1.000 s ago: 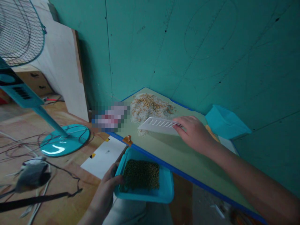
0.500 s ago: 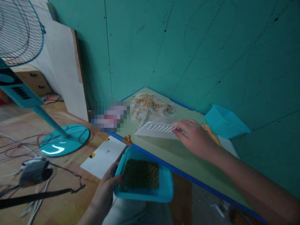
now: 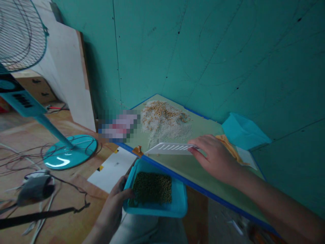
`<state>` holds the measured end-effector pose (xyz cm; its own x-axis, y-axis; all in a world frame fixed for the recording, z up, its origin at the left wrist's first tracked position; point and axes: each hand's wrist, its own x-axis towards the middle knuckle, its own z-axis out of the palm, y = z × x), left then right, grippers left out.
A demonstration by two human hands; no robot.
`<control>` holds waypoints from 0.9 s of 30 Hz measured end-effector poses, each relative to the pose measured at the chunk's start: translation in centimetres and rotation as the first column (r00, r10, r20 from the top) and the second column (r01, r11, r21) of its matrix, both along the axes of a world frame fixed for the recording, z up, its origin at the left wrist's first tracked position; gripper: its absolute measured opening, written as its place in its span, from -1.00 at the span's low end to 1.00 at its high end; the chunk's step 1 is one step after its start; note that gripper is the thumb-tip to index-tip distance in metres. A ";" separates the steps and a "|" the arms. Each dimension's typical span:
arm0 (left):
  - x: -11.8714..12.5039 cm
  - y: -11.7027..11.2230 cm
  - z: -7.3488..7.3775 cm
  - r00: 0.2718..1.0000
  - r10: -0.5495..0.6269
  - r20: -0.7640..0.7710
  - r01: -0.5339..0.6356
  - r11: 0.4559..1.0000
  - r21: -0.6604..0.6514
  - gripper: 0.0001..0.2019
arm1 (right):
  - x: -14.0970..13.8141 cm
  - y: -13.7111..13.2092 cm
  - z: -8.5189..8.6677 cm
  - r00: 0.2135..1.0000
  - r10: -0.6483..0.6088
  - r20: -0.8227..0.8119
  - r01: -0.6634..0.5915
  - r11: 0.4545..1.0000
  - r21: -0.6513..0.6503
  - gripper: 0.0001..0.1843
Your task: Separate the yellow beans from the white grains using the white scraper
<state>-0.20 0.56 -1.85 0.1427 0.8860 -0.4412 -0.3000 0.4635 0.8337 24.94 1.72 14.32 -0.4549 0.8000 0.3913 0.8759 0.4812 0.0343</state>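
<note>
My right hand (image 3: 212, 154) is closed on the right end of a white slotted plastic panel (image 3: 170, 148), held on edge low over the tabletop. Beyond the panel spreads a heap of white grains (image 3: 167, 130), topped at the back by yellow-tan beans (image 3: 159, 109). A few tan beans lie near the panel's lower edge. My left hand (image 3: 116, 200) grips the left side of a blue plastic tub (image 3: 179, 206), tucked under the table's front edge. Inside the tub are dark green beans (image 3: 144, 188) with paler beans (image 3: 166, 189) on their right.
The pale table (image 3: 193, 166) has blue-taped edges and stands against a green wall. A blue open container (image 3: 243, 132) and an orange-brown cloth (image 3: 230, 147) lie at its right. A blurred-out packet (image 3: 120, 125) sits at left. On the floor are a fan (image 3: 69, 152), cables and white paper (image 3: 113, 169).
My right hand has drawn the slotted panel toward the table's front edge. Some white grains now trail toward that edge. My left hand and the tub have barely moved.
</note>
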 end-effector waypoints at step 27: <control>0.5 -0.1 0.9 1.000 0.018 0.018 -0.018 1.000 -0.023 -0.70 | -0.4 -2.6 1.0 0.997 -0.050 -0.059 0.050 0.999 0.001 -0.92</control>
